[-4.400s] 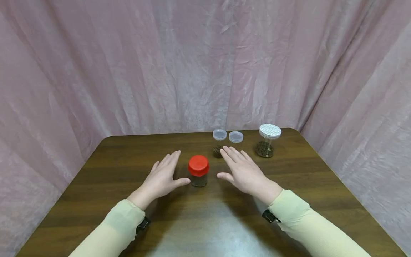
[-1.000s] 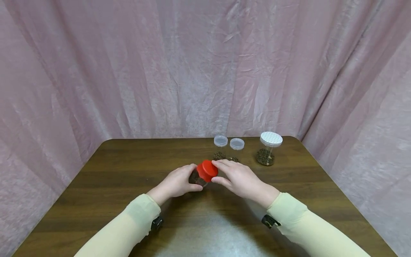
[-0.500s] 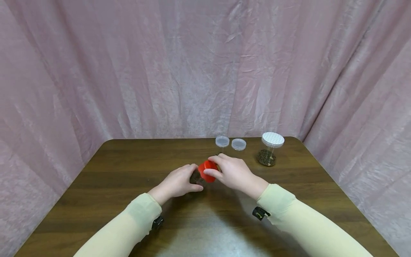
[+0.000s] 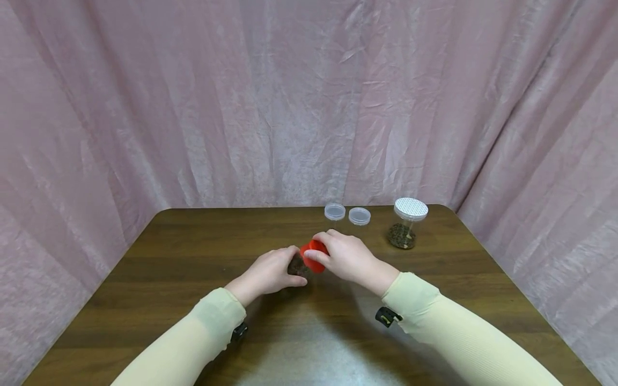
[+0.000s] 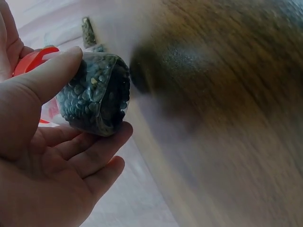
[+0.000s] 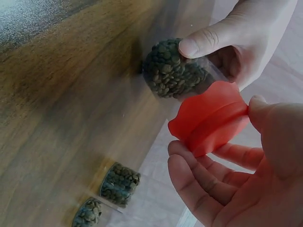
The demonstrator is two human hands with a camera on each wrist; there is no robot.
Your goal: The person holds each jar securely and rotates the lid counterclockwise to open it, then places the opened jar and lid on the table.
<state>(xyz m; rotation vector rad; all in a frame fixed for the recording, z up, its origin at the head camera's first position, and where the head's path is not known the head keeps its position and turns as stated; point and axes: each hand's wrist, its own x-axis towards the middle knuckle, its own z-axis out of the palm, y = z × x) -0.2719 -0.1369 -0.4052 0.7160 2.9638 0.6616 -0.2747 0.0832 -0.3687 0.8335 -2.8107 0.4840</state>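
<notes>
Left hand (image 4: 270, 271) grips clear cylindrical jar (image 5: 90, 97) of dark pellets (image 6: 165, 68), between both hands; right hand (image 4: 351, 258) pinches red wavy-edged lid (image 6: 210, 118). Jar's long axis leans rightward, mouth end nearest right hand.

Pink curtain (image 4: 289, 107), perhaps velvet, behind glossy wood-grain table (image 4: 183, 257).

Head view: left hand (image 4: 270, 272) covers much of jar (image 4: 296, 266); right hand (image 4: 351, 257) hides part of red lid (image 4: 316, 264) and lower parts of two small jars (image 4: 335, 213); sleeves (image 4: 176, 340) cut off by bottom edge; left wrist view: tabletop (image 5: 222, 118) blurred; right wrist view: jar mouth hidden behind red lid, contact between them unclear; one small jar cut off by bottom edge.
</notes>
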